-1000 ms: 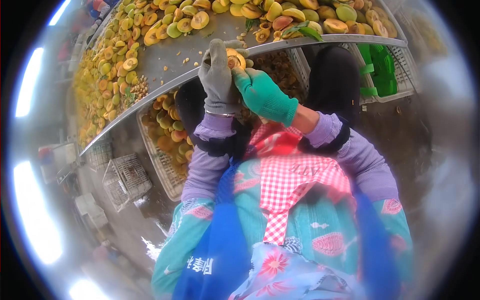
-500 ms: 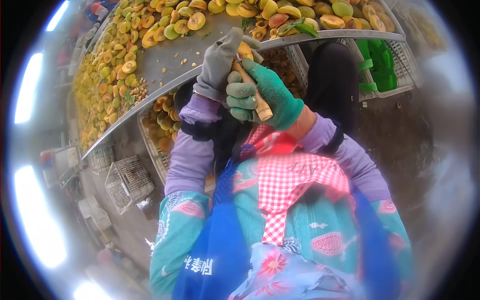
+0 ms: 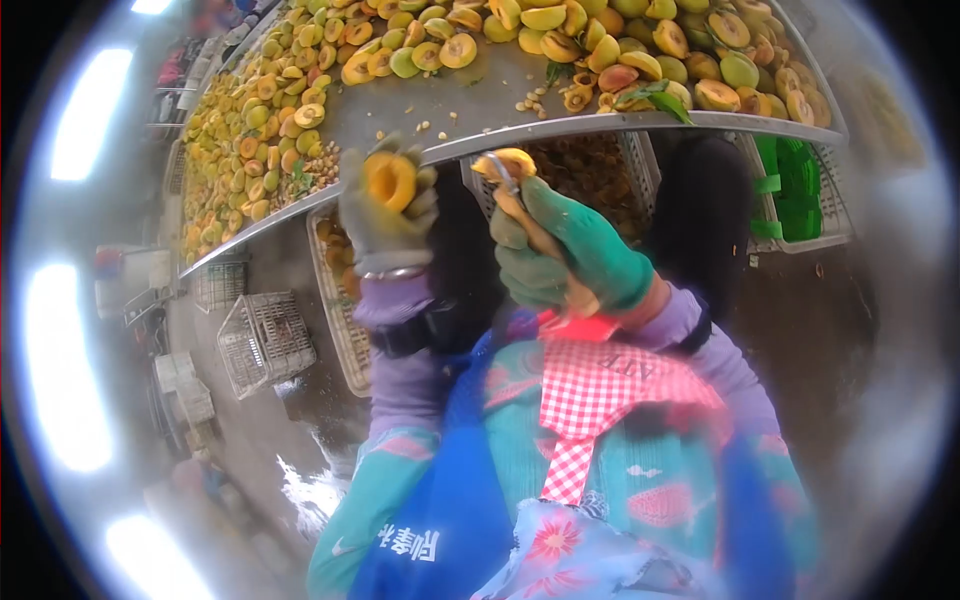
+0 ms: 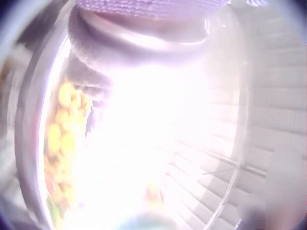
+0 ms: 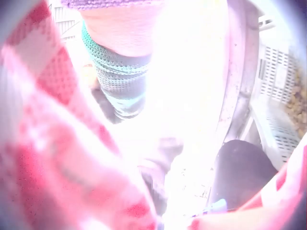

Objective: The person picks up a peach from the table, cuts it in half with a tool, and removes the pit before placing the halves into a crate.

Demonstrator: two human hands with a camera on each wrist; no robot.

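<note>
fruit half point(image 3: 391, 181) sits in the left hand point(image 3: 384, 226), palm up.

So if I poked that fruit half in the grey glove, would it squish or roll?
The fruit half might squish inward, since its middle looks hollowed out. It probably wouldn't roll away, because the left hand holds it.

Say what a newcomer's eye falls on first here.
Probably the mass of yellow fruit on the metal table, across the head view's top. Near the table's edge, the green-gloved right grip holds a wooden-handled tool with a fruit piece at its tip; the grey-gloved left grip holds a hollowed fruit half.
</note>
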